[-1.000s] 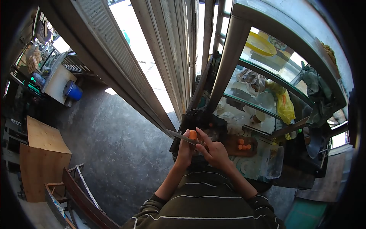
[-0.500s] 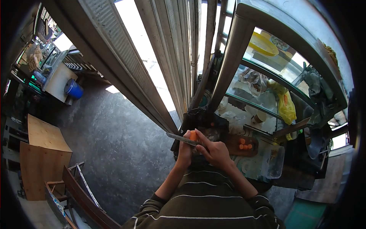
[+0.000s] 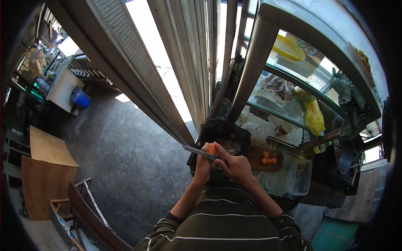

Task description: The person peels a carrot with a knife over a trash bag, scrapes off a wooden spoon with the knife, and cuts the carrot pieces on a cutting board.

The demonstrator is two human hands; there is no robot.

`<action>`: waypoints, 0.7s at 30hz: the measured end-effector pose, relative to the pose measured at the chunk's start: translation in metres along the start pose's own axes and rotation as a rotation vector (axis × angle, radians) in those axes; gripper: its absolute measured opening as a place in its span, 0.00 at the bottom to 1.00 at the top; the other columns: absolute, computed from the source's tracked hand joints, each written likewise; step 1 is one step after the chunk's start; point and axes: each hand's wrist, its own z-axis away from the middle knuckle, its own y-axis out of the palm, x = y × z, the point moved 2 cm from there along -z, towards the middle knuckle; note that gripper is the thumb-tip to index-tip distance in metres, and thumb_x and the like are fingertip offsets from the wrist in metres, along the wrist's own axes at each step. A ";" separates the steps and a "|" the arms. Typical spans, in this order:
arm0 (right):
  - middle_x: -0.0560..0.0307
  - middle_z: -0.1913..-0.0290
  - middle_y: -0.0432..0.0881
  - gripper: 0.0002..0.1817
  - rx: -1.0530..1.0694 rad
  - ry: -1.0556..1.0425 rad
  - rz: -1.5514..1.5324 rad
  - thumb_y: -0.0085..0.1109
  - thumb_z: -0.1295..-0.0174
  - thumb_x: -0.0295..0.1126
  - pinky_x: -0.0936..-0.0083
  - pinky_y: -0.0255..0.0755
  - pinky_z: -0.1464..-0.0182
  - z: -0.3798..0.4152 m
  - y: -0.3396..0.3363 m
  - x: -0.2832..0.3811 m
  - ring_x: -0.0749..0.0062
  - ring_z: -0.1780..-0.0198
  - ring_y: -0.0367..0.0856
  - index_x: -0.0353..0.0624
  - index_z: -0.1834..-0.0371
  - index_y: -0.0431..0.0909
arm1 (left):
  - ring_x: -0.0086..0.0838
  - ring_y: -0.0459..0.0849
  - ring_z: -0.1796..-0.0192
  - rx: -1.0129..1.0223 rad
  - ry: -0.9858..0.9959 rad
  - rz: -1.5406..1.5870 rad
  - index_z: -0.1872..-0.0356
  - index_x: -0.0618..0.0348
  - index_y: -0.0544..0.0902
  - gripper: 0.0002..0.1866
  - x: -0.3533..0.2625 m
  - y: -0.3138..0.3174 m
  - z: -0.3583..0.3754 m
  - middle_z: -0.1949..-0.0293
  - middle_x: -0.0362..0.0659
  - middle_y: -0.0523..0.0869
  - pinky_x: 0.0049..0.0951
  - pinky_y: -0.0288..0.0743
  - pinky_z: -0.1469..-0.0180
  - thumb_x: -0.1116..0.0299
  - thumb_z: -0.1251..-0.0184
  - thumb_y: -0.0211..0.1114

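In front of my chest, my left hand point(image 3: 202, 166) is closed around a short piece of carrot point(image 3: 212, 149), whose orange end sticks up between my two hands. My right hand point(image 3: 237, 167) grips a knife point(image 3: 199, 152); its blade points left and lies across the near side of the carrot and over my left fingers. My right index finger reaches forward to the carrot. The knife's handle is hidden in my right palm. Several cut carrot pieces point(image 3: 266, 157) rest on a brown wooden board point(image 3: 273, 166) to the right of my hands.
A clear plastic container point(image 3: 302, 178) stands right of the board. Beyond it rises a glass-fronted cabinet point(image 3: 247, 67) holding bags and a yellow plate point(image 3: 289, 48). Metal shutter posts point(image 3: 184, 54) stand ahead. On the left are a wooden box point(image 3: 49, 186) and a blue bucket point(image 3: 79, 97).
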 end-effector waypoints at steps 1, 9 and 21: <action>0.49 0.80 0.77 0.29 -0.014 -0.013 0.004 0.44 0.37 0.50 0.63 0.69 0.78 0.000 0.000 0.000 0.53 0.80 0.77 0.56 0.34 0.57 | 0.18 0.73 0.68 0.004 0.013 -0.002 0.68 0.54 0.72 0.16 0.000 0.000 0.000 0.73 0.34 0.72 0.21 0.67 0.62 0.51 0.34 0.49; 0.49 0.80 0.77 0.28 -0.041 -0.024 -0.027 0.45 0.37 0.50 0.64 0.70 0.77 0.000 0.006 -0.003 0.54 0.79 0.78 0.57 0.35 0.58 | 0.19 0.74 0.65 -0.015 0.068 0.002 0.64 0.56 0.70 0.14 0.007 -0.006 0.000 0.69 0.36 0.73 0.23 0.69 0.59 0.55 0.30 0.45; 0.47 0.81 0.76 0.26 -0.067 0.022 -0.120 0.47 0.38 0.48 0.63 0.69 0.75 0.001 0.007 -0.002 0.53 0.78 0.78 0.61 0.36 0.61 | 0.20 0.74 0.60 0.014 0.051 -0.048 0.57 0.57 0.70 0.19 0.003 -0.002 0.009 0.65 0.37 0.74 0.24 0.70 0.55 0.52 0.29 0.40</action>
